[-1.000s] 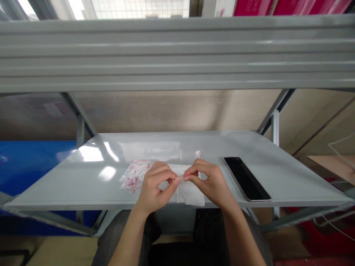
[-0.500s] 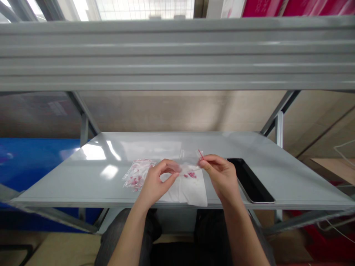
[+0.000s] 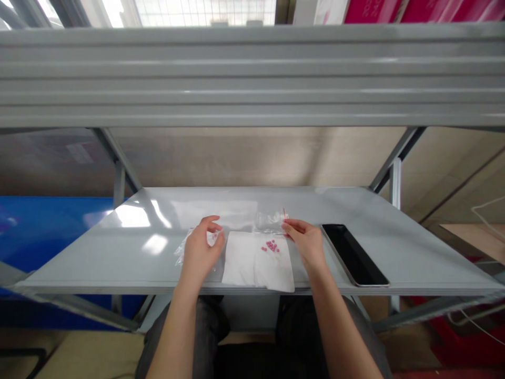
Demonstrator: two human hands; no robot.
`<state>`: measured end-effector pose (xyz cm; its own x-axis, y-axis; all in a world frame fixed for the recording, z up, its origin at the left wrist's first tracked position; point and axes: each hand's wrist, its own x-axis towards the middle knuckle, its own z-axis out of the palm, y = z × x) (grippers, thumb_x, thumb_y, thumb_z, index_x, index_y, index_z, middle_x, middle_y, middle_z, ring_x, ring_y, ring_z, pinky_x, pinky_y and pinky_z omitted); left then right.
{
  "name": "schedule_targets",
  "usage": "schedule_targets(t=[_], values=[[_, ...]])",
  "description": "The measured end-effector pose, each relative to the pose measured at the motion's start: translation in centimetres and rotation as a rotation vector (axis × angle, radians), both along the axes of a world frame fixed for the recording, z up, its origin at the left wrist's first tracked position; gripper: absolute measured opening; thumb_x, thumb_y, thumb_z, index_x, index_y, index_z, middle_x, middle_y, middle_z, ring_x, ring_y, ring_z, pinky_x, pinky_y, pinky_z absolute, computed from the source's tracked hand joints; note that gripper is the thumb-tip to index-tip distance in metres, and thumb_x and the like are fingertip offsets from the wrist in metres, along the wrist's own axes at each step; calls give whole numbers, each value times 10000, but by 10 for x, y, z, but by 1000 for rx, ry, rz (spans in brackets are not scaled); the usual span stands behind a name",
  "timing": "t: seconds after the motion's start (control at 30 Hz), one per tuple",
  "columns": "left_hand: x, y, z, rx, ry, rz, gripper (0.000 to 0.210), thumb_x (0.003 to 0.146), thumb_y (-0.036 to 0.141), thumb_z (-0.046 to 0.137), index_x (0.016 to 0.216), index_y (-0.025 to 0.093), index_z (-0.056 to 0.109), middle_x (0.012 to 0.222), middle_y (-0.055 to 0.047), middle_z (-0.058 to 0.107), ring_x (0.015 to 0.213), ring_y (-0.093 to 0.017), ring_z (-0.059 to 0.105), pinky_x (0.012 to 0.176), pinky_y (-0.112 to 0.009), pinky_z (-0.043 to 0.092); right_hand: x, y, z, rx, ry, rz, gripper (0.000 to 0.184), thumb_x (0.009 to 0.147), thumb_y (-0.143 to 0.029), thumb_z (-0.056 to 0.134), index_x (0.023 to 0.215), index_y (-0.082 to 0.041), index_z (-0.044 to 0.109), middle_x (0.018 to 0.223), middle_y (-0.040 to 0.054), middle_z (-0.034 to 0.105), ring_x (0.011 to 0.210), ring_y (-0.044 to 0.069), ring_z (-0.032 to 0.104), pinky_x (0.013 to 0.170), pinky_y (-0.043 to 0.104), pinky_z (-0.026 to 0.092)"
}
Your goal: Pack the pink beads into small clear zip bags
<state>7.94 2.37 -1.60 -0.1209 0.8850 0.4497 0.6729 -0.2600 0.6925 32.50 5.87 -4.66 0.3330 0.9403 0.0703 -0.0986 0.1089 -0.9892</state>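
While small pink pieces (image 3: 271, 245) already lie loose on a white sheet (image 3: 240, 259) atop the worktop (image 3: 418, 258), the right hand (image 3: 306, 243) pinches a clear bag (image 3: 268, 220) by its red-lined end, and the left hand (image 3: 202, 246), thumb and fingers parted, hides most of whatever remains in crumpled plastic (image 3: 181, 249).

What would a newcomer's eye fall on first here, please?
Probably the small pink pieces on the right half of the white sheet, near the front edge of the table. Next might come the dark, flat slab to the right of the right hand, then the clear bag with a red edge, pinched by that hand.
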Motion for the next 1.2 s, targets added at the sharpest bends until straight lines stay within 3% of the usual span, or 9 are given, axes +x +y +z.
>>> schedule_targets(t=[0.17, 0.3, 0.4, 0.6, 0.73, 0.83, 0.93, 1.07, 1.2], values=[[-31, 3, -7, -68, 195, 159, 378, 785, 271, 559, 1154, 195, 573, 1035, -87, 713, 918, -281, 655, 820, -414, 506, 8, 13, -4, 11, -300, -66, 320, 648, -361, 694, 869, -132, 725, 843, 132, 732, 676, 225, 649, 705, 403, 530], [-37, 2, -15, -120, 367, 142, 362, 773, 293, 574, 1111, 176, 626, 1105, -121, 693, 1052, -322, 622, 918, -438, 477, 9, 6, -6, 92, -670, -197, 469, 757, -420, 594, 1089, -105, 698, 995, 172, 688, 724, 234, 619, 736, 422, 501], [-38, 3, -20, -173, 415, 105, 287, 774, 285, 577, 1015, 167, 679, 1089, -120, 694, 1047, -309, 623, 927, -416, 480, 6, 0, -9, 100, -724, -154, 492, 779, -412, 551, 1129, -93, 681, 975, 169, 667, 750, 235, 605, 740, 418, 499], [-43, 6, -24, -98, 337, 112, 211, 809, 236, 554, 874, 169, 744, 992, -101, 731, 954, -279, 659, 893, -410, 508, -14, -18, 1, 202, -565, -43, 367, 784, -385, 557, 1015, -136, 698, 1011, 154, 683, 853, 249, 621, 757, 405, 507], [-28, 1, -15, 197, 222, 128, 183, 851, 224, 577, 850, 182, 754, 940, -82, 734, 913, -262, 654, 867, -423, 514, -32, -33, 16, 118, -327, 146, 317, 769, -422, 627, 936, -164, 705, 951, 117, 709, 796, 216, 629, 707, 358, 523], [0, -6, -5, 426, 85, -92, 127, 863, 191, 626, 878, 208, 751, 916, -56, 717, 904, -212, 640, 833, -377, 521, -42, -39, 24, -96, 9, 389, 402, 716, -519, 690, 890, -156, 700, 832, 88, 704, 669, 171, 619, 585, 292, 514], [30, -13, 0, 535, 50, -376, 165, 845, 109, 653, 896, 234, 748, 913, -40, 715, 926, -195, 623, 835, -372, 515, -41, -40, 26, -282, 266, 567, 471, 673, -598, 716, 795, -144, 681, 727, 70, 689, 584, 149, 614, 498, 251, 485], [46, -16, -2, 601, 97, -535, 291, 829, 25, 637, 954, 266, 743, 923, -26, 733, 951, -202, 609, 837, -396, 509, -28, -38, 27, -277, 291, 541, 377, 625, -475, 796, 723, -127, 687, 603, 26, 648, 533, 113, 594, 456, 194, 457], [44, -16, -6, 616, 183, -584, 319, 848, -9, 564, 959, 240, 728, 1001, -30, 751, 1056, -224, 611, 871, -414, 509, -15, -39, 33, -350, 279, 548, 438, 715, -569, 680, 694, -131, 669, 571, 40, 652, 497, 142, 625, 452, 232, 498]])
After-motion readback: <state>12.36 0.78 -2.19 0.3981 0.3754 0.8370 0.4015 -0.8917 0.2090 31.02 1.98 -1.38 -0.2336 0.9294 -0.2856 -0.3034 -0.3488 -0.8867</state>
